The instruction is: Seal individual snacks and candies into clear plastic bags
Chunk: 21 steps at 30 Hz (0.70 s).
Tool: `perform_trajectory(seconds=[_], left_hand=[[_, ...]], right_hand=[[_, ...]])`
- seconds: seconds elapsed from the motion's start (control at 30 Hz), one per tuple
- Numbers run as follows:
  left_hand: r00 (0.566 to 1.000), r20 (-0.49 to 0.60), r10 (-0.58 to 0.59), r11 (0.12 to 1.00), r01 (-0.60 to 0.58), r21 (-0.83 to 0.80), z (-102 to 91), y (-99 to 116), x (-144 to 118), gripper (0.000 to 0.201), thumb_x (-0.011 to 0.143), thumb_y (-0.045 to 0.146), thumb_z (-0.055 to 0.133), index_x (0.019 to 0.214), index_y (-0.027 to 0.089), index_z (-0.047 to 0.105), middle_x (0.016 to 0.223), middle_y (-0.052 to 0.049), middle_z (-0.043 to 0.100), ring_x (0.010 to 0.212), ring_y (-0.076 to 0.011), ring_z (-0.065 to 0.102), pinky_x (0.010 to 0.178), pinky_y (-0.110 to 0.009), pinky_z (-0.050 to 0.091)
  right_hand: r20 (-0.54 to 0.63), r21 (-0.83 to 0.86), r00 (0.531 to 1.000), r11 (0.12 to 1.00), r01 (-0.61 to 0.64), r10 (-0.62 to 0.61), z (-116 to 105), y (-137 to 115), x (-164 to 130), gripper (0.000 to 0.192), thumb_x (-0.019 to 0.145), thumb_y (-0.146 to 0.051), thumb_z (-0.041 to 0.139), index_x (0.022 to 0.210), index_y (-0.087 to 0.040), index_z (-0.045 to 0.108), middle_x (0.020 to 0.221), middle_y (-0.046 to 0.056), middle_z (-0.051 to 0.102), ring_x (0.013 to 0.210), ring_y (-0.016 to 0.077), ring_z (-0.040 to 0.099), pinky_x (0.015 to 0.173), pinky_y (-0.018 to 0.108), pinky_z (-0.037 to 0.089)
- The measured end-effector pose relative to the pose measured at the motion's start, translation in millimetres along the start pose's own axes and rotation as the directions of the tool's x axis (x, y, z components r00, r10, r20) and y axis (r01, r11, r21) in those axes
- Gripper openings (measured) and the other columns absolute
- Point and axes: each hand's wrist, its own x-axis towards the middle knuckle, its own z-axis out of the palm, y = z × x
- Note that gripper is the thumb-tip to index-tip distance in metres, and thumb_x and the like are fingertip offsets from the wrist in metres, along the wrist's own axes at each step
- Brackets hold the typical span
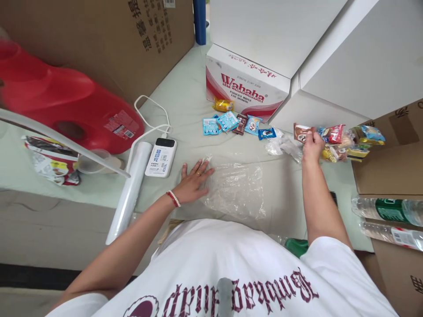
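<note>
Looks like a stockroom or packing corner: big cardboard boxes [99, 39], a drinking-water carton [246, 86], white boxes [330, 53], bottled water [386, 210] and loose snack packets [231, 122] crowd the bench [185, 97].

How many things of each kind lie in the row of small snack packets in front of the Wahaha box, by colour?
Yellow packet: 1
Light blue packets: 3
Brown packet: 1
Dark blue packet: 1
Total: 6
</note>
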Motion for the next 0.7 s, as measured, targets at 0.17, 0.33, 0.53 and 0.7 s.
perform_trajectory(seconds=[0.17,0.33,0.53,0.7], left_hand=[[0.983,-0.126,-0.134,0.99,0.127,-0.06,6.3,14.1,9.5,0.053,0.105,0.048,0.036,0.153,0.034,0.052,0.175,-0.006,0.023,0.163,-0.0349,0.017,0.122,-0.078,0.002],[0.994,-0.064,-0.085,0.996,0.086,0.012,1.0,14.3,15.1,0.083,0.087,0.053,0.067,0.162,0.032,0.038,0.177,-0.01,0.011,0.163,-0.0412,0.011,0.118,-0.083,0.0],[0.997,-0.061,0.054,0.998,-0.055,-0.022,-5.1,-10.4,3.6,0.067,0.092,0.042,0.06,0.157,0.034,0.047,0.177,-0.007,0.01,0.165,-0.0361,0.004,0.124,-0.073,0.006],[0.966,-0.221,-0.133,0.985,0.104,-0.138,4.5,-5.9,8.1,0.049,0.107,0.041,0.03,0.128,0.035,0.073,0.168,-0.003,0.041,0.162,-0.0306,0.021,0.125,-0.07,0.008]], right_hand=[[0.208,0.38,0.966,0.897,-0.225,0.154,30.2,-45.3,-93.9,0.039,0.087,-0.061,0.062,0.097,-0.023,0.064,0.098,0.006,0.073,0.078,0.0185,0.069,0.064,0.03,0.058],[0.633,0.223,0.744,0.87,-0.44,0.214,68.4,-70.7,-201.7,0.044,0.09,-0.064,0.058,0.099,-0.022,0.07,0.091,0.005,0.074,0.078,0.023,0.07,0.068,0.038,0.061],[0.5,-0.284,0.851,0.959,-0.017,0.163,69.5,-63.0,-237.1,0.039,0.099,-0.036,0.046,0.128,-0.017,0.064,0.122,0.014,0.071,0.108,0.0282,0.068,0.093,0.041,0.053],[0.53,-0.473,0.814,0.88,0.05,0.238,60.1,-76.4,-238.2,0.042,0.105,-0.034,0.041,0.141,-0.021,0.057,0.12,0.013,0.069,0.099,0.0279,0.069,0.083,0.039,0.054]])
